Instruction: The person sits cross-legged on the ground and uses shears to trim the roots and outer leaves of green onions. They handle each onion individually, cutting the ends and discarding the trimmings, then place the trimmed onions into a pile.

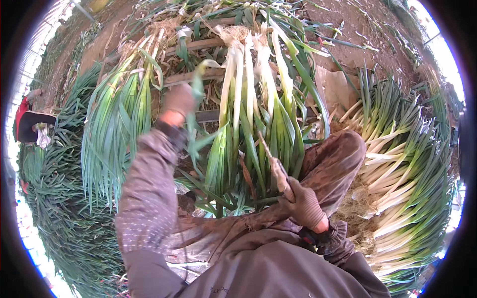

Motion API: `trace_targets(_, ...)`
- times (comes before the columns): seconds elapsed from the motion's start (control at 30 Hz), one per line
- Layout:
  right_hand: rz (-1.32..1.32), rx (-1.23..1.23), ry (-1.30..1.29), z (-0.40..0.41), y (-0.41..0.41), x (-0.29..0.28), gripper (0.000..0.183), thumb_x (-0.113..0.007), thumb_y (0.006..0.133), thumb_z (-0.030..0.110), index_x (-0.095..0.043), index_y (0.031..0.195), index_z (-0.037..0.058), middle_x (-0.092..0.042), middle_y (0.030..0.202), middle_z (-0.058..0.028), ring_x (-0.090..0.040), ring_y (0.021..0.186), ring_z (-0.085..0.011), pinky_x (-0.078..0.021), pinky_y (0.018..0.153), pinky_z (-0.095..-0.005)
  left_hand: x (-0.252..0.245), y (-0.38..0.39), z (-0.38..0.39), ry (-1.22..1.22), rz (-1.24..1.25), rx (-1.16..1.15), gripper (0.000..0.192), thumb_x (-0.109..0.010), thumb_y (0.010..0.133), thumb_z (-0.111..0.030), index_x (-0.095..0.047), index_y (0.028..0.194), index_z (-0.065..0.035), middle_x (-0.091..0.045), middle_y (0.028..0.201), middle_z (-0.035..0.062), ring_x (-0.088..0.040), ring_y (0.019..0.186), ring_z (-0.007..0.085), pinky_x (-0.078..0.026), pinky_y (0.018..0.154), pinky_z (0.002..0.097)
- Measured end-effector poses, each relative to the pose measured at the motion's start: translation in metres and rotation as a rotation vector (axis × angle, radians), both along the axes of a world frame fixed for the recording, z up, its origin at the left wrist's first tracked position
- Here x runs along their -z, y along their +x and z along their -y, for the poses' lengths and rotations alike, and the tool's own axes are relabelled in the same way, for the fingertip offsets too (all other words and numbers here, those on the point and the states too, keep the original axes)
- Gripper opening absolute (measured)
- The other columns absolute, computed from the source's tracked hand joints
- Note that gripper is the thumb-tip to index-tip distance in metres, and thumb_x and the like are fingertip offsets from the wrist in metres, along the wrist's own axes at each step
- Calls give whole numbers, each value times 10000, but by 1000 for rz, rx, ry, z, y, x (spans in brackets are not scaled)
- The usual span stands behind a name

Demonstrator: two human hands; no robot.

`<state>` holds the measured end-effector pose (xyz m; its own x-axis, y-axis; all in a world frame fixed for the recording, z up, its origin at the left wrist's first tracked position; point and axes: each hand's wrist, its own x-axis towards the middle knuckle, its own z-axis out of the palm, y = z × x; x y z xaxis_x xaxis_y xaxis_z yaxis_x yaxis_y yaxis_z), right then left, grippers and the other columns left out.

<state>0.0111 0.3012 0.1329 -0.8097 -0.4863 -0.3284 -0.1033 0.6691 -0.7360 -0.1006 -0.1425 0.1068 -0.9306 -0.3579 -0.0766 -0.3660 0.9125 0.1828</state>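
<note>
My left hand (181, 100), in a dirty brown glove, is blurred over the left side of the work spot, at a loose green leaf (197, 83) that looks gripped, though blur hides the fingers. In my right hand (303, 205), also gloved, is a thin tool (279, 177) with a wrapped handle, its narrow tip pointing up and left over the green leaves. Between the hands lie several long green onions (240, 82), white stalks and roots away from me. Left of them rests another group of green onions (130, 93) with greener stalks.
Wooden slats (197, 44) lie under the onions, among leaf scraps. A large pile of green onions (395, 193) with white stalks runs along the right. More leafy onions (74, 193) cover the left, where another person's red sleeve (22, 111) shows. My bent knee (346, 149) is close on the right.
</note>
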Motion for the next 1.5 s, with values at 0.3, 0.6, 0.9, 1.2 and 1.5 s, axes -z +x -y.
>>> trace_targets(0.3, -428, 342, 283, -4, -71, 11, 752, -724, 866, 311, -415, 1474, -5, -680, 1114, -284, -684, 989, -455, -551, 853, -509, -64, 19, 44, -177, -481, 80, 262, -694, 911, -214, -634, 1085, -28, -698, 868, 217, -708, 863, 379, -569, 780, 465)
trace_targets(0.6, -519, -23, 533, 23, -84, 0, 621, -728, 856, 323, -507, 1366, 45, -646, 1137, -239, -669, 964, -416, -547, 868, -510, 96, 76, -83, 439, 34, -185, 398, -781, 800, -279, -670, 1101, -43, -728, 1084, 228, -703, 1005, 412, -549, 893, 475)
trace_targets(0.9, -238, -155, 382, 174, -132, 67, 336, -638, 920, 316, -704, 1010, -1, -716, 929, -261, -693, 913, -453, -559, 864, -508, 13, 51, -53, 400, 247, 51, 226, -712, 919, -283, -673, 913, -60, -716, 837, 116, -676, 760, 271, -550, 771, 395)
trace_targets(1.2, -206, 174, 12, 167, -66, 124, 214, -610, 931, 200, -662, 945, -7, -710, 923, -261, -682, 932, -461, -552, 819, -497, -6, 26, -22, 1268, -305, -112, 311, -685, 981, -344, -747, 1055, -48, -758, 899, 49, -700, 790, 123, -541, 678, 253)
trace_targets(1.5, -25, 334, 107, 217, -50, 165, 421, -734, 898, 329, -593, 1131, 7, -698, 1019, -293, -673, 1020, -492, -533, 893, -530, 131, 71, -64, 579, 173, -165, 568, -838, 756, -330, -679, 1135, 63, -716, 942, 194, -681, 832, 265, -543, 789, 382)
